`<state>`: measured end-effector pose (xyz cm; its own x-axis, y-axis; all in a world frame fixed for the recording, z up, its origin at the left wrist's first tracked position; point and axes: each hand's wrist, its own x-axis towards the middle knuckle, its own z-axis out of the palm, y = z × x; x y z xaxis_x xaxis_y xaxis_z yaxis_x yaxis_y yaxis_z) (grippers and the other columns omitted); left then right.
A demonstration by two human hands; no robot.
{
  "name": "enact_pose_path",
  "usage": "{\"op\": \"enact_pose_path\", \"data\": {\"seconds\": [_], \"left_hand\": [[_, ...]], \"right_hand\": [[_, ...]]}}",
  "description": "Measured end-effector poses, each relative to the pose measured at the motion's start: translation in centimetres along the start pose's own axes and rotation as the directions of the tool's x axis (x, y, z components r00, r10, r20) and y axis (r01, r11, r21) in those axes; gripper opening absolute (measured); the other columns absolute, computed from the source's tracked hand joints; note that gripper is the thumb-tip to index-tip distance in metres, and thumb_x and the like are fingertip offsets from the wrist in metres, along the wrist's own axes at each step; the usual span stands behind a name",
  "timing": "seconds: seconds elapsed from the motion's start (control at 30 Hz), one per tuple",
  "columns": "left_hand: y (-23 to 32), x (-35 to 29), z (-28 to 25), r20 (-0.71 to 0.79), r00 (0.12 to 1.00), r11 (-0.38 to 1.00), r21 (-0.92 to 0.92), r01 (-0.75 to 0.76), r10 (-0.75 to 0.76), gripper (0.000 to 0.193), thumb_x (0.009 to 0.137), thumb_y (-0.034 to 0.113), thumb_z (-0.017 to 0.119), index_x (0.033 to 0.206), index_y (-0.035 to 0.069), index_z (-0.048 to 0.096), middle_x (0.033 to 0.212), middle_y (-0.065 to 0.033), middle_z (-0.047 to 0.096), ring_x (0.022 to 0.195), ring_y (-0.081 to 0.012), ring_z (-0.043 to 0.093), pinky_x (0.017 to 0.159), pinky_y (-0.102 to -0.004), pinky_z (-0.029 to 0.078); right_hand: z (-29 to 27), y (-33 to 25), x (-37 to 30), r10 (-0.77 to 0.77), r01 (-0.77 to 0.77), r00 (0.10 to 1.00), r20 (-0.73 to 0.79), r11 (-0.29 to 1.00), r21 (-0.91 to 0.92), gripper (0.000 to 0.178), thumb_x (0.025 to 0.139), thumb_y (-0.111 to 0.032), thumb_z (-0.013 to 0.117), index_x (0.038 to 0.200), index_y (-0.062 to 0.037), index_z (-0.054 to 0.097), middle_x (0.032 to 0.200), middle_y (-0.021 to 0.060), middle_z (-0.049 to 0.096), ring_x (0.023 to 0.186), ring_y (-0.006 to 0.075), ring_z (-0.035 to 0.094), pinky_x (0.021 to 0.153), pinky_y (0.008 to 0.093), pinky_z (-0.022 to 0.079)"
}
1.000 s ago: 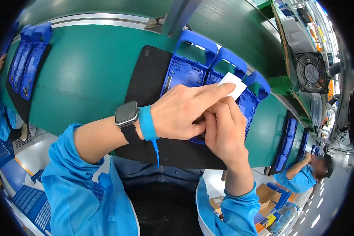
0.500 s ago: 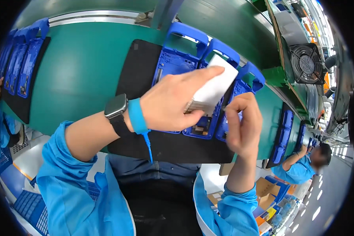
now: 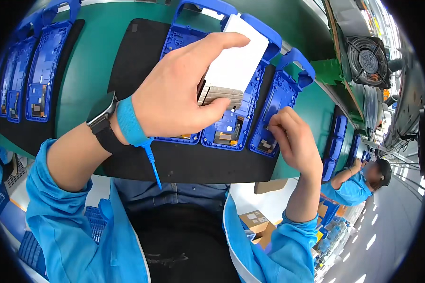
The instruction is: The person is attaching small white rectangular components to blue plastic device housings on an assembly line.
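My left hand point(image 3: 174, 89) grips a white sheet stack point(image 3: 238, 56) between thumb and fingers, with grey-brown strips point(image 3: 224, 96) along its lower end. This stack is held over the middle blue plastic housing point(image 3: 230, 141), hiding much of it. My right hand point(image 3: 297, 144) is closed in a pinch over the lower part of the right blue housing point(image 3: 276, 94); what its fingertips hold, if anything, is too small to make out. A third blue housing point(image 3: 177, 40) lies partly under my left hand and wrist. Each of these housings has a loop-shaped top.
The housings lie on a black mat point(image 3: 132, 61) on a green bench point(image 3: 92, 52). More blue housings point(image 3: 47, 70) stand at the far left, others point(image 3: 335, 146) at the right. A fan point(image 3: 367, 61) sits at the upper right. A co-worker point(image 3: 352, 181) works beyond. A blue cord hangs from my left wristband point(image 3: 130, 122).
The view has shifted, so the bench shows closer. My left hand still holds the white stack, now turned more upright. My right hand has moved away from it to the right housing's lower end.
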<state>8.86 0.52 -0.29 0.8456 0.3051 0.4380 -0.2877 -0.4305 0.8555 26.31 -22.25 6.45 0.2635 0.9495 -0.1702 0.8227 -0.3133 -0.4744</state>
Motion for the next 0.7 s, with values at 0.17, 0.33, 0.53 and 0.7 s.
{"op": "enact_pose_path", "data": {"seconds": [0.17,0.33,0.53,0.7], "left_hand": [[-0.05,-0.09,-0.03,0.003,1.000,0.999,0.031,-0.028,0.028,0.075,0.079,0.004,0.071,0.148,0.008,0.041,0.126,-0.0167,0.064,0.116,-0.0294,0.067,0.097,-0.0372,0.054],[-0.08,-0.15,-0.20,0.009,0.999,0.998,0.047,-0.036,0.036,0.075,0.079,0.003,0.070,0.148,0.008,0.041,0.126,-0.0165,0.064,0.115,-0.0286,0.067,0.096,-0.0371,0.054],[-0.23,-0.04,-0.26,0.020,0.999,0.996,0.070,-0.049,0.047,0.075,0.079,0.003,0.069,0.148,0.009,0.042,0.126,-0.0163,0.063,0.115,-0.0287,0.067,0.096,-0.0369,0.054],[-0.33,-0.05,-0.17,0.013,0.998,0.996,0.062,-0.059,0.058,0.074,0.078,0.002,0.069,0.147,0.010,0.043,0.126,-0.0166,0.063,0.116,-0.0294,0.067,0.097,-0.0374,0.053]], "right_hand": [[-0.34,0.17,0.40,-0.031,0.035,0.997,0.068,0.997,-0.064,0.006,0.088,0.004,0.062,0.091,-0.0005,0.059,0.086,0.0127,0.056,0.073,0.0306,0.057,0.064,0.0375,0.046],[-0.16,0.18,0.62,-0.033,0.038,0.997,0.075,0.997,-0.063,0.006,0.088,0.004,0.062,0.091,-0.0004,0.059,0.086,0.0129,0.056,0.073,0.0307,0.057,0.064,0.0376,0.046],[-0.13,0.13,0.74,-0.029,0.035,0.997,0.072,0.996,-0.085,0.007,0.088,0.006,0.062,0.091,0.0000,0.059,0.086,0.0130,0.056,0.073,0.0307,0.057,0.063,0.0372,0.046],[0.06,-0.24,0.32,-0.010,0.017,0.999,0.048,0.990,-0.143,0.008,0.086,0.007,0.064,0.090,0.0007,0.059,0.084,0.0131,0.056,0.073,0.0298,0.058,0.063,0.0368,0.047]]}}
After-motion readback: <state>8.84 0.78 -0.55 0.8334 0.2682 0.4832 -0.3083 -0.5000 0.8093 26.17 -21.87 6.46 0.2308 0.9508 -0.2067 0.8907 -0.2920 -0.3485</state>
